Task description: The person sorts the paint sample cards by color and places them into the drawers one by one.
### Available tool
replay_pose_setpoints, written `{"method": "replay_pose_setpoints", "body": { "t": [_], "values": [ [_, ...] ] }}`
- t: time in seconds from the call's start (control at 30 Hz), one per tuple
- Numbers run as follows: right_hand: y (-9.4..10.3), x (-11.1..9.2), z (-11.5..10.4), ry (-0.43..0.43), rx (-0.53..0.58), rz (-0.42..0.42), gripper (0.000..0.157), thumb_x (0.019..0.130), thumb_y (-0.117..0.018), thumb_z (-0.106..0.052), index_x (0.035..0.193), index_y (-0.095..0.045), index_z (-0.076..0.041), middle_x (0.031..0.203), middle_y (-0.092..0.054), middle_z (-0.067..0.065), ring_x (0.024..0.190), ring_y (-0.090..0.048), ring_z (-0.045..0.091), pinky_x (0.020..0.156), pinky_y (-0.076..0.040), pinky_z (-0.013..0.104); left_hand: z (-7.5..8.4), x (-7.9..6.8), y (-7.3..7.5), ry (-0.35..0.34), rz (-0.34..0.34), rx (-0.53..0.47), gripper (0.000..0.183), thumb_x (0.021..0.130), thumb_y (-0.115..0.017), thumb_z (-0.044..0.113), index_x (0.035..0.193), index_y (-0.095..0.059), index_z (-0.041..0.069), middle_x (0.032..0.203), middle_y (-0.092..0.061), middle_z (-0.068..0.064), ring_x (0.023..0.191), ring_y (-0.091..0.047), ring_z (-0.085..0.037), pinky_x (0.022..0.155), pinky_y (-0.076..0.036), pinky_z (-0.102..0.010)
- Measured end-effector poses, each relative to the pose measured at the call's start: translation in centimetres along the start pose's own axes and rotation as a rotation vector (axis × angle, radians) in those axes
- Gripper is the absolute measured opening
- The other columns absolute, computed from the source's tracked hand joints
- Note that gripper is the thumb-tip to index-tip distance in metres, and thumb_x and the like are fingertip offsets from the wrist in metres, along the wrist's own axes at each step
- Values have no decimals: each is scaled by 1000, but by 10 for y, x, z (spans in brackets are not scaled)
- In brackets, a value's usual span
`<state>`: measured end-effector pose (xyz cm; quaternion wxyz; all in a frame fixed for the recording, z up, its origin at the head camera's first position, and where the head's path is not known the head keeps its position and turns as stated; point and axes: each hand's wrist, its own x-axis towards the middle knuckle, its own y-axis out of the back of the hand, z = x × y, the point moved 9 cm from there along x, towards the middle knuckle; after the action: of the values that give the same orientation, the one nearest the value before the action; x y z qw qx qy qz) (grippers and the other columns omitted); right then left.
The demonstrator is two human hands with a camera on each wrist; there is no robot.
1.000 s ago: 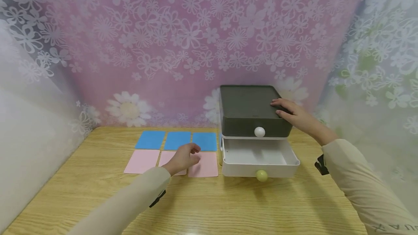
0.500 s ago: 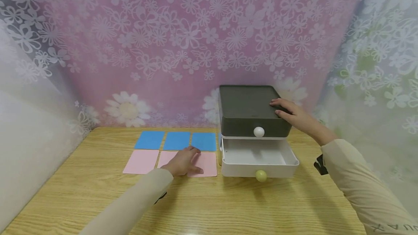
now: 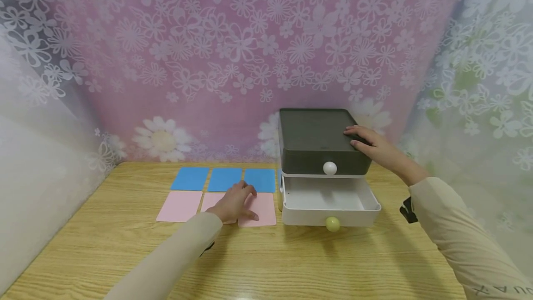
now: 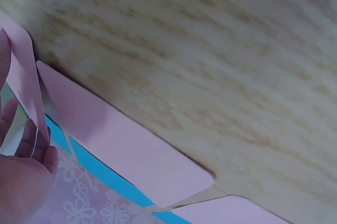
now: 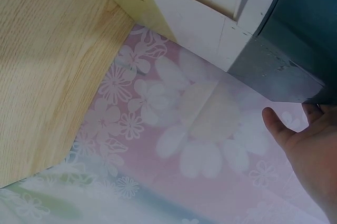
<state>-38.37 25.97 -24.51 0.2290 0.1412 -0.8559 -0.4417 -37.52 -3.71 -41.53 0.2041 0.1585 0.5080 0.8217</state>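
Note:
My left hand [image 3: 234, 202] is over the rightmost pink card [image 3: 264, 209], its fingers bent at the back edge and the thumb on the card's front part. In the left wrist view, fingertips [image 4: 39, 147] meet the edge of that pink card [image 4: 23, 71], and the thumb lies on its far side. My right hand [image 3: 374, 145] rests on the right side of the dark grey top of a drawer unit [image 3: 318, 128], fingers extended. Its white lower drawer [image 3: 329, 216] with a yellow-green knob [image 3: 332, 224] is pulled out, and the inside shows nothing.
Two other pink cards lie to the left, one [image 3: 180, 206] in full view and the middle one [image 4: 126, 134] partly under my left hand. Behind them is a row of blue cards [image 3: 189, 178]. A floral cloth [image 3: 225, 59] hangs behind the wooden table [image 3: 266, 263].
My left hand has come down onto the rightmost pink card, and its fingers have bent in toward the card's edge. The right hand has stayed on the drawer unit.

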Motion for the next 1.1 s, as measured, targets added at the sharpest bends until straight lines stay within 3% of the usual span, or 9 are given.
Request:
{"method": "replay_pose_setpoints", "body": {
  "t": [0.17, 0.4, 0.57, 0.67, 0.77, 0.93, 1.1],
  "values": [
    [0, 0, 1, 2, 5, -2, 43, 97, -43, -21, 134, -40, -1, 144, -28, 23, 133, -21, 44, 102, -20, 63, 2, 3, 8, 30, -27, -26, 43, 66, -82, 30, 99, -60, 15, 112, -50, -11, 106, -43, -33, 89, -40, -46],
    [0, 0, 0, -2, -5, -5, 42, 97, -44, -21, 134, -41, -2, 145, -28, 22, 133, -21, 43, 102, -20, 63, 1, 5, 19, 59, -94, -80, 24, 67, -81, 14, 84, -64, 17, 114, -60, -7, 119, -44, -35, 96, -40, -46],
    [0, -1, 0, -10, 1, -9, 43, 97, -44, -22, 135, -40, -2, 145, -27, 22, 134, -20, 43, 102, -19, 63, 3, 1, 29, 30, -166, -181, 15, 71, -76, 5, 82, -67, 11, 102, -61, -3, 102, -54, -22, 84, -48, -34],
    [0, -1, 0, -13, 3, -10, 43, 97, -43, -22, 135, -40, -2, 145, -27, 22, 134, -20, 43, 102, -19, 63, 2, -2, 36, 25, -207, -228, 14, 73, -75, 6, 84, -69, 10, 97, -63, -2, 87, -54, -17, 73, -47, -28],
    [-1, -1, 0, -15, -1, -10, 44, 97, -43, -23, 135, -40, -3, 145, -27, 21, 134, -20, 43, 102, -19, 63, 2, -5, 44, 48, -246, -287, 15, 74, -74, 7, 88, -70, 9, 99, -64, -2, 85, -54, -14, 72, -46, -25],
    [0, -1, -1, -13, 2, -4, 43, 97, -44, -21, 135, -40, -2, 145, -27, 22, 134, -20, 44, 102, -19, 63, 6, -11, 64, 48, -301, -396, 20, 76, -72, 8, 96, -68, 6, 106, -64, -4, 105, -57, -18, 84, -48, -29],
    [1, -1, -3, 5, 20, 7, 41, 96, -44, -17, 133, -41, 1, 144, -28, 24, 133, -20, 45, 102, -19, 63, 17, -18, 89, 36, -380, -511, 24, 78, -72, 11, 100, -66, 6, 113, -63, -4, 131, -38, -26, 101, -41, -36]
  ]
}}
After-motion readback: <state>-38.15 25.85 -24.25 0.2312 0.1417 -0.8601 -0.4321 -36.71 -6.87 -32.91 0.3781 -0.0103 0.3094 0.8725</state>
